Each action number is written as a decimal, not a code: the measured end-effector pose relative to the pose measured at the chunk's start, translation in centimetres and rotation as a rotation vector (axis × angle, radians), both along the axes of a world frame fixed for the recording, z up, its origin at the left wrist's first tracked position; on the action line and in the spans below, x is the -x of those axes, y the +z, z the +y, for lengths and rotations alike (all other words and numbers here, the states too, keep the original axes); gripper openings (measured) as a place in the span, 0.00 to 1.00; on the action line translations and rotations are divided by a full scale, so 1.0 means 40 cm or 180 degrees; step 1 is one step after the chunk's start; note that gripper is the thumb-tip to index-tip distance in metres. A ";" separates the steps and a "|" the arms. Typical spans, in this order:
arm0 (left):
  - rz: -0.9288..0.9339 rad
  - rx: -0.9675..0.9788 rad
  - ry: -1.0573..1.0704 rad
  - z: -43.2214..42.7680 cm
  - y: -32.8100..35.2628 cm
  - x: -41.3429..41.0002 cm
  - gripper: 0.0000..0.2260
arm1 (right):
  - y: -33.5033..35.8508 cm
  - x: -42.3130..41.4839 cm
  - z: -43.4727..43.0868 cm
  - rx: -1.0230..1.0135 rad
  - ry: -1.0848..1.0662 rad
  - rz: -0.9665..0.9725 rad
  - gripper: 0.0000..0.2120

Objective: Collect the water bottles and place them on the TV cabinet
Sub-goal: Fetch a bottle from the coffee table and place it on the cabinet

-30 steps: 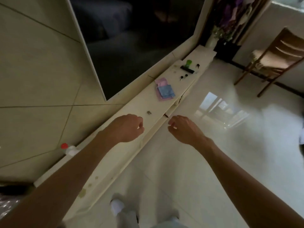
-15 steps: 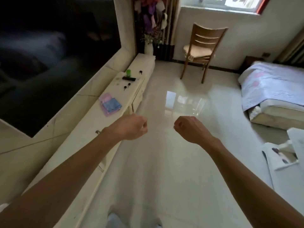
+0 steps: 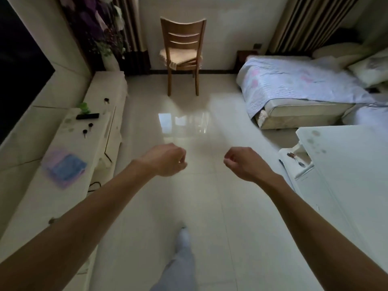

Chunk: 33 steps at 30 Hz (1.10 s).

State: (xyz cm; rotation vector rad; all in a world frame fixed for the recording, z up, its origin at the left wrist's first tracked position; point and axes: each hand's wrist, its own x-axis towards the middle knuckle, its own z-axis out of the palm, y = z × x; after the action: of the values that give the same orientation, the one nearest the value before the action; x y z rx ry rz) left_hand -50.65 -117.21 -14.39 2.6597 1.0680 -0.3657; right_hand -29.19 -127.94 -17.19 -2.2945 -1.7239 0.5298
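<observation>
The long white TV cabinet (image 3: pixel 37 198) runs along the left wall under a dark TV screen (image 3: pixel 19 66). No water bottle shows in this view. My left hand (image 3: pixel 165 159) and my right hand (image 3: pixel 243 163) are held out over the tiled floor, both curled into loose fists with nothing in them. The left hand hangs just right of the cabinet's front edge.
On the cabinet lie a pink and blue folded cloth (image 3: pixel 63 166), a black remote (image 3: pixel 87 116), a small green item (image 3: pixel 84 106) and keys (image 3: pixel 85 132). A wooden chair (image 3: pixel 182 53) stands ahead, a bed (image 3: pixel 298 91) at right, a white table (image 3: pixel 352 164) nearer right.
The view has swung right, away from the cabinet and TV toward the open floor, chair and bed. A red-capped bottle on the cabinet's near end has left the view. Both fists stay closed.
</observation>
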 end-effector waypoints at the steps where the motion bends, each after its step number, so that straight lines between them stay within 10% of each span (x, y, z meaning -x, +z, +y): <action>1: -0.0029 -0.0016 -0.0085 0.039 -0.008 -0.038 0.12 | -0.003 -0.031 0.026 0.0003 -0.0075 -0.0049 0.11; 33: 0.0401 -0.0310 -0.1391 0.662 -0.003 -1.225 0.15 | -0.027 -1.103 0.445 0.0439 -0.1383 -0.0130 0.12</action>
State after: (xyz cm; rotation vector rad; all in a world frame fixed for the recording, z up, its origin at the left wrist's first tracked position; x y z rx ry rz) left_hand -1.65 -90.72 -14.52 2.9821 0.5340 -0.5825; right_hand 14.92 -110.12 -18.28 -2.6847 -1.1751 0.5259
